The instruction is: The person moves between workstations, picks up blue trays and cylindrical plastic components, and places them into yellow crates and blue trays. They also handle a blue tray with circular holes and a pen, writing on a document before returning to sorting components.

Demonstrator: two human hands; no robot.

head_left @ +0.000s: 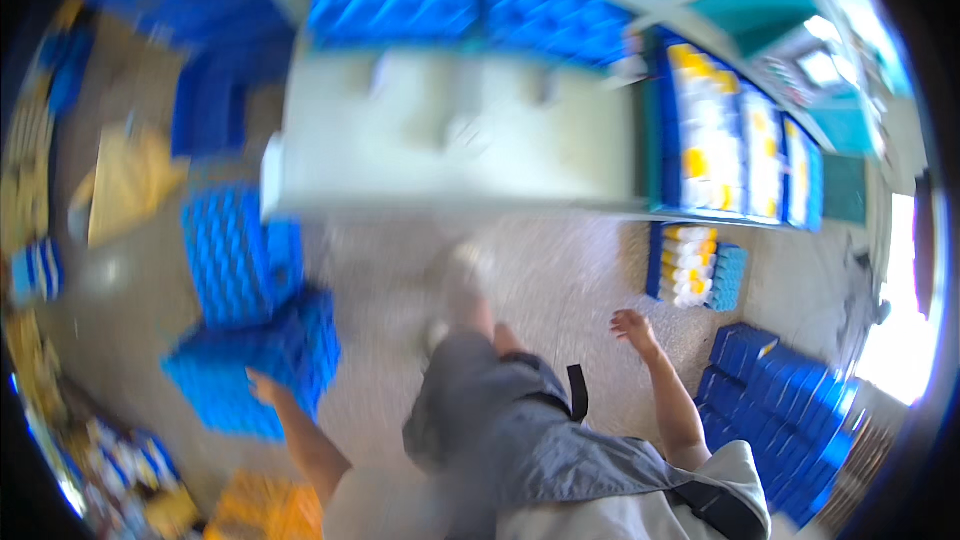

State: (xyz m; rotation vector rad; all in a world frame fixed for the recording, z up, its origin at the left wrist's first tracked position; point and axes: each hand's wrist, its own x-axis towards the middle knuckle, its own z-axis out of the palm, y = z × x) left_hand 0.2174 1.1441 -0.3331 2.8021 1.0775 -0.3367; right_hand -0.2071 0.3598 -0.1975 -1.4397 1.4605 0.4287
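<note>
My left hand (262, 387) is out to the left, in front of a stack of blue plastic crates (225, 405). Its fingers look loosely stretched with nothing in them, though motion softens their outline; whether they touch the crates I cannot tell. On the other side my right hand (632, 325) hangs in the air over the floor, fingers apart and holding nothing. Beyond it, low down, stands a blue crate of white bottles with yellow caps (690, 265). A blue dimpled tray (228, 255) leans upright on the left stack.
Ahead runs a white worktop (400, 160), with blue dimpled trays (395, 5) along its back. Crates of white and yellow bottles (710, 130) line its right end. Stacked blue crates (775, 405) stand at right; an orange crate (265, 510) is at lower left. My legs stride over the speckled floor (370, 340).
</note>
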